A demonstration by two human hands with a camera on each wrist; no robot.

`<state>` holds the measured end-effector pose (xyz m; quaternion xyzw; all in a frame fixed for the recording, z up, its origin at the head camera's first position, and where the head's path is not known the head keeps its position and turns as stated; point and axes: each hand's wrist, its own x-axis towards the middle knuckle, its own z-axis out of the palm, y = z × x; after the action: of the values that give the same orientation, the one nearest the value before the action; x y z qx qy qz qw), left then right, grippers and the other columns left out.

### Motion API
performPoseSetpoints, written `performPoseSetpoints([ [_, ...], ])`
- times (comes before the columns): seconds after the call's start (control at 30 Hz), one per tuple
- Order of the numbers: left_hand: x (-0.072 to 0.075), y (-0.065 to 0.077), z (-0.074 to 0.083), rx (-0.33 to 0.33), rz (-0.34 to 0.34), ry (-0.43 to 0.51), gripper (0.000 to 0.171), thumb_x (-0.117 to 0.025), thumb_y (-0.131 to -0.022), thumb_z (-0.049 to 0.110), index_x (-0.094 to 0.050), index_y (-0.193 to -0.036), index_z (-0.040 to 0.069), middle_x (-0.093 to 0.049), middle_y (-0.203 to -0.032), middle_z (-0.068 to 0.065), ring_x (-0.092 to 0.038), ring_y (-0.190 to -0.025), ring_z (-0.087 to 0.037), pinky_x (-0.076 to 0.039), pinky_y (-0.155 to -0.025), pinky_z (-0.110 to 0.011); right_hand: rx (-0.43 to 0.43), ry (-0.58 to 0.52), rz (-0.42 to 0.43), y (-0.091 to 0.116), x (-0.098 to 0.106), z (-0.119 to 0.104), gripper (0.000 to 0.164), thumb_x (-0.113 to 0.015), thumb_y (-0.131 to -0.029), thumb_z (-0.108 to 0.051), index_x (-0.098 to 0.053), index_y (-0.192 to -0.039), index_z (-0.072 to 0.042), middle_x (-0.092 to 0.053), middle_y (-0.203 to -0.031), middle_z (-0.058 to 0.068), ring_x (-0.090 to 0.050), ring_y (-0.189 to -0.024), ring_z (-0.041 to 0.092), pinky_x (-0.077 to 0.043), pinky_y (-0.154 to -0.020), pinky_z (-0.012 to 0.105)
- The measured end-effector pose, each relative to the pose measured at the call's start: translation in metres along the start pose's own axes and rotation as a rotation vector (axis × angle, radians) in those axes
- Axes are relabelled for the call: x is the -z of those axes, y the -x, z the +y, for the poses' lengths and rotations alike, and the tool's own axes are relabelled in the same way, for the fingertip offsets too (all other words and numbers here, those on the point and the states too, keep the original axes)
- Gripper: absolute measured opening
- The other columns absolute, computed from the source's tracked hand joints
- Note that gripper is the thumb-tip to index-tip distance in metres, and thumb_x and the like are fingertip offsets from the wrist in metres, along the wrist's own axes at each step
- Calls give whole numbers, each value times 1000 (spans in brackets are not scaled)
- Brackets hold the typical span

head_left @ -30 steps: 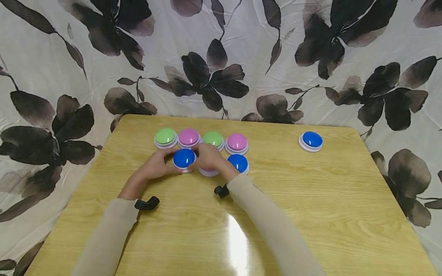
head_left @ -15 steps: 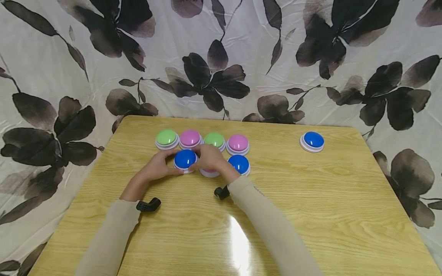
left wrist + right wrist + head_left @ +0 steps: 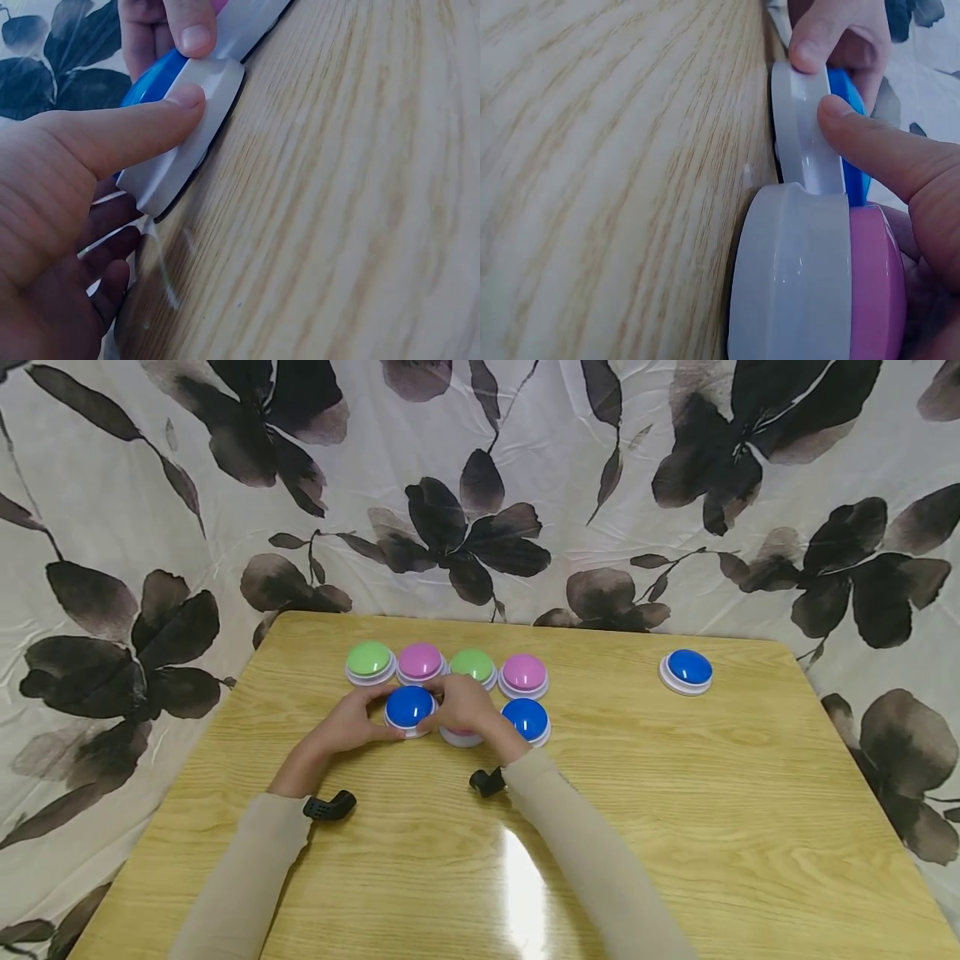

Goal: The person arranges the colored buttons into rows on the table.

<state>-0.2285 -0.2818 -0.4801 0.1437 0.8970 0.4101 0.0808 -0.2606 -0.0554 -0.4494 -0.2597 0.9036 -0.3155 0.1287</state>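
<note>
A blue push button (image 3: 408, 706) with a white base sits at the left end of the front row of buttons. My left hand (image 3: 348, 722) grips its base from the left, the thumb on the near side. From the right, my right hand (image 3: 465, 702) holds the same button between thumb and fingers. In the right wrist view its white base meets that of a pink button (image 3: 877, 285), which my right hand partly covers from above in the head view. To the right of that hand is a second blue button (image 3: 525, 720).
Behind them stands a row of a green button (image 3: 369, 658), a pink button (image 3: 420, 662), another green button (image 3: 472, 665) and another pink button (image 3: 523, 673). A lone blue button (image 3: 686, 670) is far right on the wooden table (image 3: 675, 827). Floral cloth (image 3: 585, 527) hangs behind.
The whole head view has shifted a little, so everything appears slightly farther right. Both hands keep their hold on the blue button, which stays in place among the others.
</note>
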Motion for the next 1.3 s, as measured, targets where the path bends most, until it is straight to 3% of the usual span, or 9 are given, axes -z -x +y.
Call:
performPoseSetpoints([
  [0.37,-5,3,2,-39,10,47,78,-85,-76,28,-48,-140,4,-49,-141,-15,-40,-133,-32,-30,-110,-50,9,15,-5,1,0,-1,69,-87,-72,-35,-61,-132,-13,-64,-123,0,-58,-109,15,-46,-94,32],
  [0.67,-7,2,1,-59,11,74,77,-85,-77,25,-47,-139,0,-48,-139,-17,-41,-132,-33,-30,-110,-50,130,114,-31,8,11,-6,75,-81,-78,-40,-51,-141,-12,-60,-131,2,-56,-117,18,-45,-97,32],
  [0.87,-5,1,3,-73,-2,57,79,-85,-77,23,-44,-140,-2,-46,-141,-19,-38,-134,-34,-29,-111,-49,208,-30,-51,24,45,0,54,-72,-89,-32,-56,-134,-7,-61,-129,8,-59,-114,22,-47,-95,30],
  [0.97,-3,0,4,-72,5,61,82,-86,-76,21,-42,-141,-2,-44,-143,-20,-35,-136,-35,-26,-112,-50,220,-50,-30,31,67,7,47,-69,-91,-30,-59,-130,-6,-61,-126,8,-57,-115,22,-46,-95,30],
  [1.13,4,2,10,-19,4,85,85,-85,-76,20,-38,-144,-2,-42,-144,-22,-36,-133,-40,-27,-111,-54,179,-59,91,44,100,29,37,-67,-93,-28,-64,-123,-8,-65,-118,6,-58,-106,19,-48,-91,33],
  [1.3,14,10,26,29,9,8,82,-81,-81,26,-36,-146,2,-41,-146,-19,-41,-128,-41,-36,-104,-56,154,-90,257,57,130,63,27,-68,-92,-19,-67,-115,-4,-68,-106,7,-62,-95,19,-51,-84,34],
])
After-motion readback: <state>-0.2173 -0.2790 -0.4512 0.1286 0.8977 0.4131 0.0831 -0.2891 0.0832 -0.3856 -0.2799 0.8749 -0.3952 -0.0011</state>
